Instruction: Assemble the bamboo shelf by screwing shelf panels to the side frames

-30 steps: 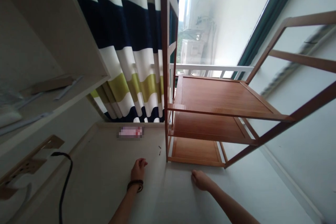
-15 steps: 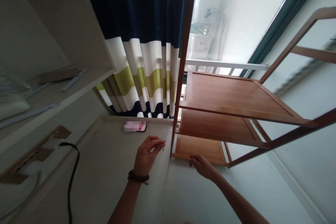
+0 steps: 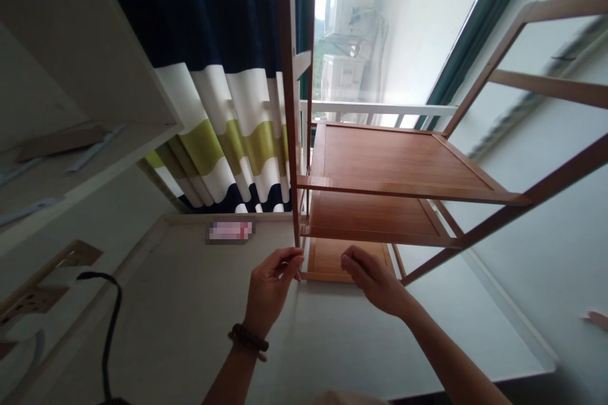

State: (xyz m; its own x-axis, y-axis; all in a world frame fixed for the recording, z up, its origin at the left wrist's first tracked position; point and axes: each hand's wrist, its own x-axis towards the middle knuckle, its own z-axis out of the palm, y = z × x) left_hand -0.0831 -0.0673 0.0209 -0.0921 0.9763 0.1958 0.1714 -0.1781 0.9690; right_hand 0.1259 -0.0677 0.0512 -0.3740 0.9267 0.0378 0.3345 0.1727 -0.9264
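Note:
My left hand (image 3: 272, 288), with a dark beaded bracelet (image 3: 248, 337) at its wrist, is raised over the pale desk. Its thumb and fingers are pressed together in a pinch; whatever they hold is too small to make out. To its right, my right hand (image 3: 377, 281) is closed, with thumb and fingers curled together in front of the lowest board of the wooden shelf rack (image 3: 349, 257). I cannot tell what is in those fingers. A gap separates the two hands.
At the desk's back edge lies a blurred pink-and-white item (image 3: 230, 230). A black cable (image 3: 113, 329) and wall sockets (image 3: 35, 299) are at left, below a white shelf (image 3: 142, 149). A striped curtain (image 3: 216, 101) hangs behind, beside a window (image 3: 399, 25).
The view has swung to the right. My right hand has risen and turned inward, its fingers more curled. My left hand keeps its pinch; the tiny dark thing below its fingertips no longer shows clearly.

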